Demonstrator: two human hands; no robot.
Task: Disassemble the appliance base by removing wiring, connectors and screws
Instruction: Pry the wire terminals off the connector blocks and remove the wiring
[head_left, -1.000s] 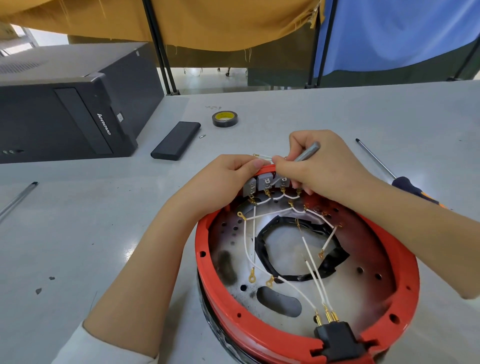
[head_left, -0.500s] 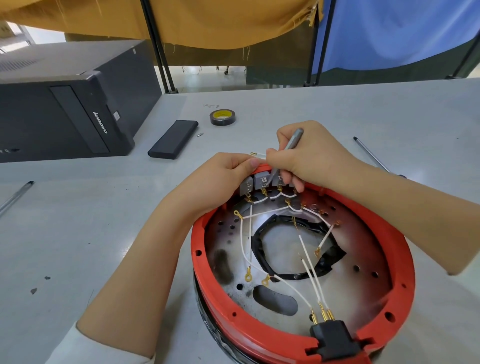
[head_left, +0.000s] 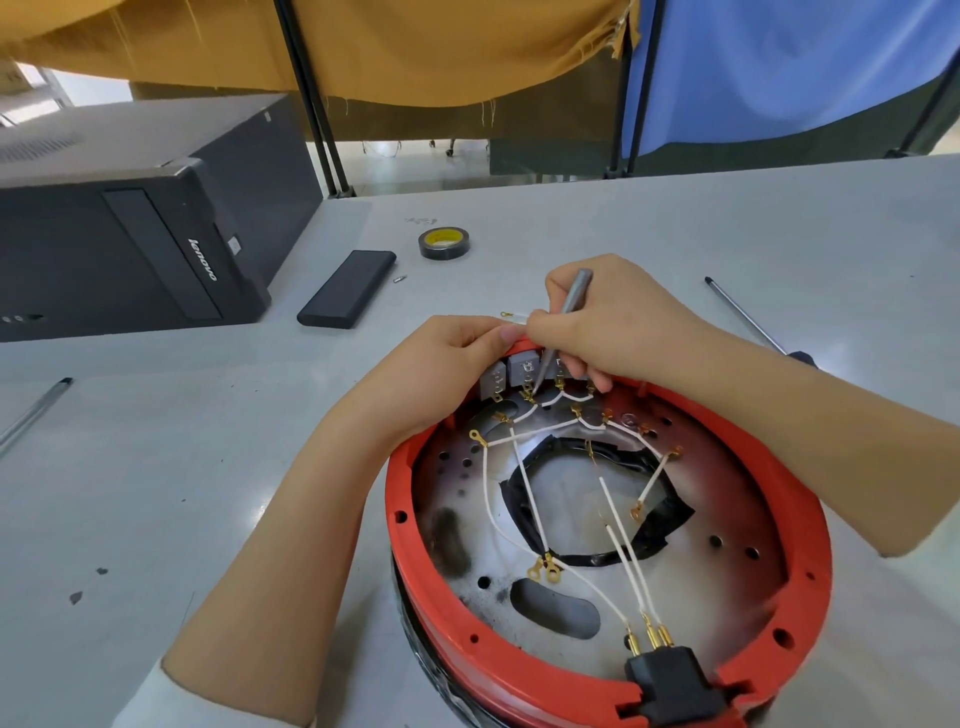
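"lenovo" in pale letters on the black computer case (head_left: 156, 249)

A black computer tower (head_left: 130, 244), tape roll (head_left: 443, 243) and black case (head_left: 347, 295) lie on the table (head_left: 156, 467).

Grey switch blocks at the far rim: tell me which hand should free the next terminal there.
Right. The right hand already grips the grey metal tool, tip at the grey switch blocks' terminals. The left hand is braced on the red rim, steadying the base.
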